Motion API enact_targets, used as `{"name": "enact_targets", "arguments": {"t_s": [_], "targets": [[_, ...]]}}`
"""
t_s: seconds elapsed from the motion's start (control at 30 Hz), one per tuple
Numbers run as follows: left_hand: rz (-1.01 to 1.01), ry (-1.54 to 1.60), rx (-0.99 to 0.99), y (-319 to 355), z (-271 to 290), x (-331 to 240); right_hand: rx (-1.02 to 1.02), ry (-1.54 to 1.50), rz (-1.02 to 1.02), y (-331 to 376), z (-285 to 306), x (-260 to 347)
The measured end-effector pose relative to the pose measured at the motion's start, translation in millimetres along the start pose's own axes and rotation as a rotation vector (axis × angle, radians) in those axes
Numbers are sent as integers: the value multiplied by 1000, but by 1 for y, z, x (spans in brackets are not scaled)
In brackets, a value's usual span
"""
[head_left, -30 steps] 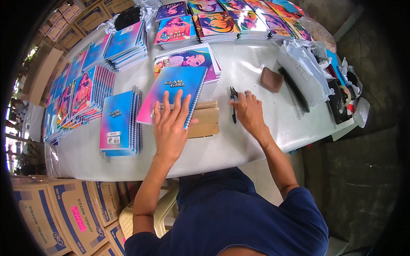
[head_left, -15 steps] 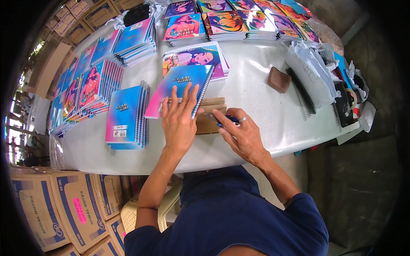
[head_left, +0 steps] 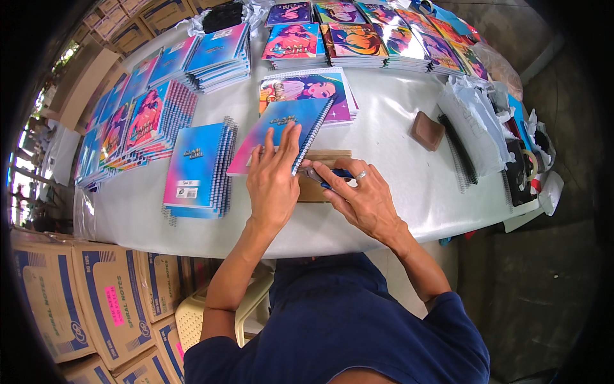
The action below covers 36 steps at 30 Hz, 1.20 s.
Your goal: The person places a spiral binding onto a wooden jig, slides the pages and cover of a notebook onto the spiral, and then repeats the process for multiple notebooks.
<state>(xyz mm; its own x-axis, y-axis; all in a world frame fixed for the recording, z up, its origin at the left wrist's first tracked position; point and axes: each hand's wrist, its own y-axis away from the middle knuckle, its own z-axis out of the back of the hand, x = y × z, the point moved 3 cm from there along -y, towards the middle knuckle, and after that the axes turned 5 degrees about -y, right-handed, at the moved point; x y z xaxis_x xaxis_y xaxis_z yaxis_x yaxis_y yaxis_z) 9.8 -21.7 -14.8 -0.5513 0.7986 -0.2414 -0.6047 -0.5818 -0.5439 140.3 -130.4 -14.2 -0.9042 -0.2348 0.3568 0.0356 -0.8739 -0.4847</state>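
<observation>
A blue-and-pink spiral notebook [head_left: 307, 114] is held at a tilt, its coil on the right side. My left hand [head_left: 274, 182] grips it, the fingers across the cover and the thumb near the coil's lower end. In my right hand [head_left: 369, 206] is a pair of pliers [head_left: 344, 174] with blue handles, the metal jaws at the coil's bottom end. What exactly the jaws pinch is too small to tell. A wooden block [head_left: 334, 155] lies beneath, partly hidden by both hands. Behind the notebook lies a stack of notebooks [head_left: 326, 83] with an illustrated cover.
Blue-pink spiral notebooks [head_left: 182, 150] are piled left of my left hand. More stacks [head_left: 150, 118] stand farther left, and illustrated notebooks [head_left: 355, 40] line the back. A brown block [head_left: 427, 130], black coils [head_left: 455, 150] and crumpled white wrapping [head_left: 470, 125] lie right. Cartons [head_left: 48, 307] stand lower left.
The table scene has shifted slightly rightward in view. The held notebook is tilted more steeply, and the pliers' jaws have come closer against the lower end of its coil.
</observation>
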Motion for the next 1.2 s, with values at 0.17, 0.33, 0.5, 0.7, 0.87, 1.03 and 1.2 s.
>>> {"name": "enact_targets", "arguments": {"t_s": [0.17,0.33,0.5,0.7,0.87,1.03,1.2], "targets": [[-3,7,-12,1,1,2,-83,-11,74,-4,-2,2],[-16,-13,-8,3,2,4,173,-394,-147,-10,0,1],[-48,-62,-41,-5,20,9,350,-615,-159,-32,24,-1],[10,-8,-335,-18,92,79,23,-195,-301,-32,32,-79],[160,379,-325,10,114,134,62,351,-274,11,-5,-162],[182,860,-388,16,108,151,-201,-554,-155,-68,-19,-82],[35,1545,-327,14,63,181,47,-1283,-277,-127,-32,-15]]}}
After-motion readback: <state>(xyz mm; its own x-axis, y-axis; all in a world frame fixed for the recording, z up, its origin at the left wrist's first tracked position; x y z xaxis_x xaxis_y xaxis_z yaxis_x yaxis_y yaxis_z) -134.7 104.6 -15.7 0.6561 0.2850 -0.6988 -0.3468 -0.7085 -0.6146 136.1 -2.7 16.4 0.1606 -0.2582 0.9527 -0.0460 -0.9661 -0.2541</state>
